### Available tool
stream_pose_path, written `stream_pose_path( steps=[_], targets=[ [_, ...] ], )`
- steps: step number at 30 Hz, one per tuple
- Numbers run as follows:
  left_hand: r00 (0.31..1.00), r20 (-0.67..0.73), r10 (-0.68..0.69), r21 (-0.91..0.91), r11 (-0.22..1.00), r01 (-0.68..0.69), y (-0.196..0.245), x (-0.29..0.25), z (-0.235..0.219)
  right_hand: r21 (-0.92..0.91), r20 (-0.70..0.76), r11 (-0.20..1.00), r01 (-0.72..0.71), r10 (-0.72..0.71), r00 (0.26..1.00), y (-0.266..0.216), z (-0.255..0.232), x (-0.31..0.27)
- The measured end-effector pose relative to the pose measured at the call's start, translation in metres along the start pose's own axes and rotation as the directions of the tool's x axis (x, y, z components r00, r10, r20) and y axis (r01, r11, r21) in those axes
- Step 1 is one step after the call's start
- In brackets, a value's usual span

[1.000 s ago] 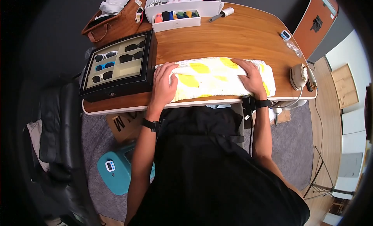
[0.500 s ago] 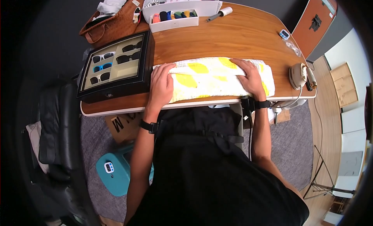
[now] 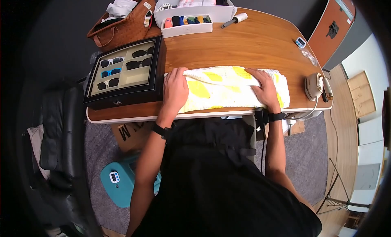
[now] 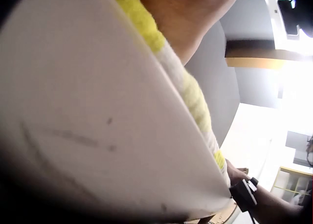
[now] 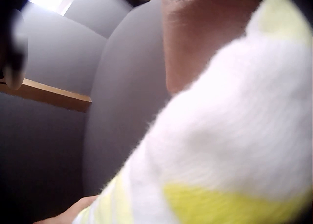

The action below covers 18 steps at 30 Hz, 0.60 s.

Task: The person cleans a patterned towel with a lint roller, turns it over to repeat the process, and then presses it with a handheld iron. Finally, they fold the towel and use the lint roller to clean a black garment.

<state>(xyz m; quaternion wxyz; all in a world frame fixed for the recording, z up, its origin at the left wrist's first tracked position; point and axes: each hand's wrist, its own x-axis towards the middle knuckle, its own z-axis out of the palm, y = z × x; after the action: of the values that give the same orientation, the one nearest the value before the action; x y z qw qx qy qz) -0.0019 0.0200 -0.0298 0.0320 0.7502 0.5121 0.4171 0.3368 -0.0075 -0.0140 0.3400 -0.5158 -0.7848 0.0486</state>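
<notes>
A thick folded white cloth with yellow patches lies lengthwise along the table's near edge in the head view. My left hand rests on its left end, fingers close together and pointing to the far side. On the right part of the cloth lies my right hand, fingers reaching to the far edge and thumb spread toward the middle. In the left wrist view the cloth shows above the white table edge. The right wrist view is mostly filled by the cloth, with part of the hand behind it.
Left of the cloth stands a black sunglasses case. Behind are a white box of rolled coloured items, a lint roller and a wicker basket. On the right are a beige corded device and a small timer.
The head view has shifted a little. My left fingers have drawn closer together, and a fold now shows along the cloth's far edge beside them. My right hand stays on the cloth.
</notes>
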Motion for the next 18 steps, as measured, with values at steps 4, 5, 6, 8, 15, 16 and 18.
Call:
stream_pose_path(
  steps=[4,5,6,8,15,16,18],
  targets=[
    [0.996,-0.057,-0.066,-0.28,0.959,0.047,-0.01,-0.008,-0.001,0.002,0.007,1.0,-0.026,0.026,1.0,-0.001,-0.001,-0.003],
    [0.995,-0.068,-0.068,-0.276,0.96,0.046,-0.011,-0.008,0.001,-0.007,0.018,0.999,-0.039,0.039,0.999,0.0,-0.001,-0.001],
    [0.997,-0.056,-0.061,-0.271,0.962,0.044,-0.013,-0.007,0.002,-0.004,0.02,0.999,-0.043,0.043,0.999,0.001,-0.001,0.0],
    [0.997,-0.063,-0.052,-0.273,0.962,0.033,-0.014,-0.007,0.002,0.009,-0.02,1.0,-0.01,0.01,1.0,-0.003,-0.002,-0.002],
    [0.992,-0.1,-0.072,-0.262,0.964,0.044,-0.009,-0.01,-0.002,0.419,0.28,0.908,-0.013,-0.115,0.953,-0.092,-0.024,-0.057],
    [0.994,-0.084,-0.071,-0.255,0.966,0.048,-0.009,-0.01,-0.002,0.322,0.439,0.945,-0.058,-0.095,0.893,-0.098,-0.026,-0.059],
    [0.995,-0.069,-0.069,-0.261,0.964,0.048,-0.01,-0.009,-0.002,0.211,0.577,0.974,-0.084,-0.055,0.815,-0.092,-0.02,-0.066]
  ],
)
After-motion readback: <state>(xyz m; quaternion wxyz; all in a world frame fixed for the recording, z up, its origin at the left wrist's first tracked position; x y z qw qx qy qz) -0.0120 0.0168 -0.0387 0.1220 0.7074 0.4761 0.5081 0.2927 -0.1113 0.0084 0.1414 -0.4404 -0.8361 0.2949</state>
